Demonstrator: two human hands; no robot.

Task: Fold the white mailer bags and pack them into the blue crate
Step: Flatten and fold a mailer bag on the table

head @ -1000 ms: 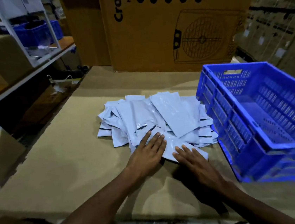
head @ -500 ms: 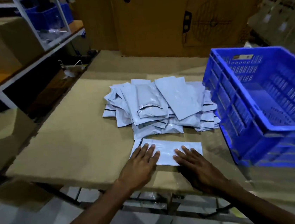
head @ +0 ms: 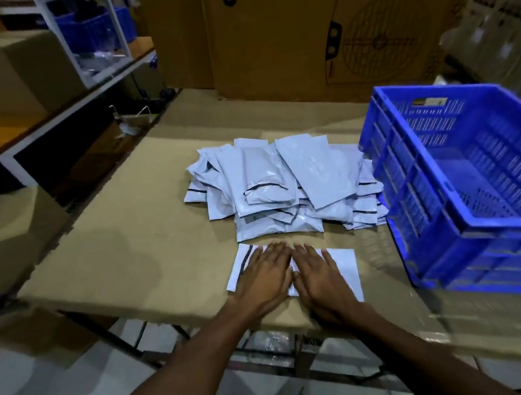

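One white mailer bag (head: pixel 345 265) lies flat near the table's front edge, apart from the pile. My left hand (head: pixel 266 274) and my right hand (head: pixel 318 272) press flat on it side by side, fingers straight and pointing away from me. Behind it sits a loose pile of white mailer bags (head: pixel 283 185) with several black-edged flaps showing. The blue crate (head: pixel 413 186) stands at the right of the pile, with nothing visible inside it.
The work surface is a cardboard-covered table (head: pixel 128 245) whose front edge runs just under my wrists. A big printed carton (head: pixel 346 25) stands behind the pile. At the left are a low box (head: pixel 8 245) and a white shelf frame (head: pixel 88 38) holding another blue bin.
One bag has been dragged out of the pile toward me to the front edge. Both hands have slid closer together on it, over its middle.
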